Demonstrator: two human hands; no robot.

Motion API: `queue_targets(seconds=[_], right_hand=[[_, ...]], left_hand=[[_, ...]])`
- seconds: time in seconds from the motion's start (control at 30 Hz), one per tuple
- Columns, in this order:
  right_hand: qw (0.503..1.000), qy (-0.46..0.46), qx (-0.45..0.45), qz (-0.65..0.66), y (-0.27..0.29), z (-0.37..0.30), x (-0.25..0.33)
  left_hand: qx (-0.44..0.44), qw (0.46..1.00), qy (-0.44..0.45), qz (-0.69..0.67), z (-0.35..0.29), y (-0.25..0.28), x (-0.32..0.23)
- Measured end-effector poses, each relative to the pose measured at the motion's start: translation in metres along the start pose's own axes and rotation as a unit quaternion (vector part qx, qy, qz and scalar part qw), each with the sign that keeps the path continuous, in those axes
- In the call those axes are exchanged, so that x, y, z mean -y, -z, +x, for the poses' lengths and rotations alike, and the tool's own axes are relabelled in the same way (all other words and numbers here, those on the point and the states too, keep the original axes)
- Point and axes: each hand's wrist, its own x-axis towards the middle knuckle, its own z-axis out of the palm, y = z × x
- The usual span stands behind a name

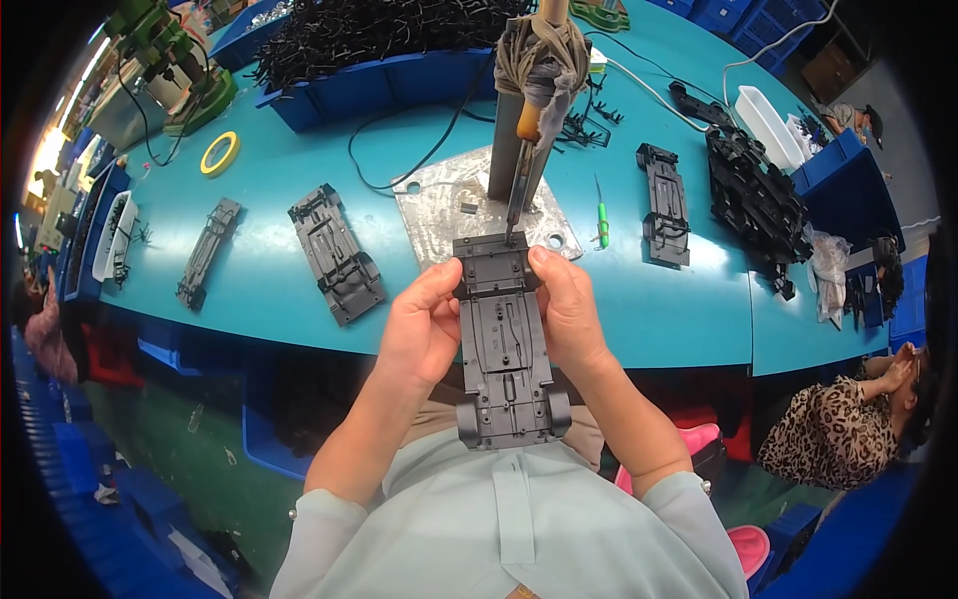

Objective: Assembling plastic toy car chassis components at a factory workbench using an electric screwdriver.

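Observation:
Between my two hands is a black plastic toy car chassis (504, 339), its far end under the tip of a soldering iron (521, 190) fixed upright to a post. My left hand (424, 321) grips the far left side with its thumb on the edge. On the far right side, my right hand (569, 307) holds it the same way. The chassis's near end hangs over the table's front edge, above my lap. Beneath the post lies a scuffed metal base plate (439, 220).
Other black chassis pieces lie left (337, 255) and right (664, 205), with a heap (755, 195) farther right. A green screwdriver (603, 228) rests beside the plate. Behind stands a blue bin (374, 92) of black parts. Yellow tape (221, 155) lies left. Another person (833, 429) sits at right.

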Motion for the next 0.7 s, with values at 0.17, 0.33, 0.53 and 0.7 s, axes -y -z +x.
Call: queue_targets(seconds=[0.17,0.33,0.53,0.7], right_hand=[[1.0,-0.002,0.003,-0.012,0.002,0.003,-0.002],[1.0,-0.01,0.011,0.004,-0.001,0.001,-0.002],[0.995,0.014,0.024,-0.098,0.009,-0.011,-0.004],[0.99,0.026,0.018,-0.139,0.005,-0.022,-0.012]], left_hand=[[0.027,0.999,-0.003,-0.021,0.005,0.009,0.001],[0.015,1.0,-0.008,-0.006,0.0,0.004,0.0],[0.016,0.997,-0.054,0.06,-0.011,0.004,0.01],[-0.03,0.991,-0.093,0.095,-0.018,0.01,0.023]])
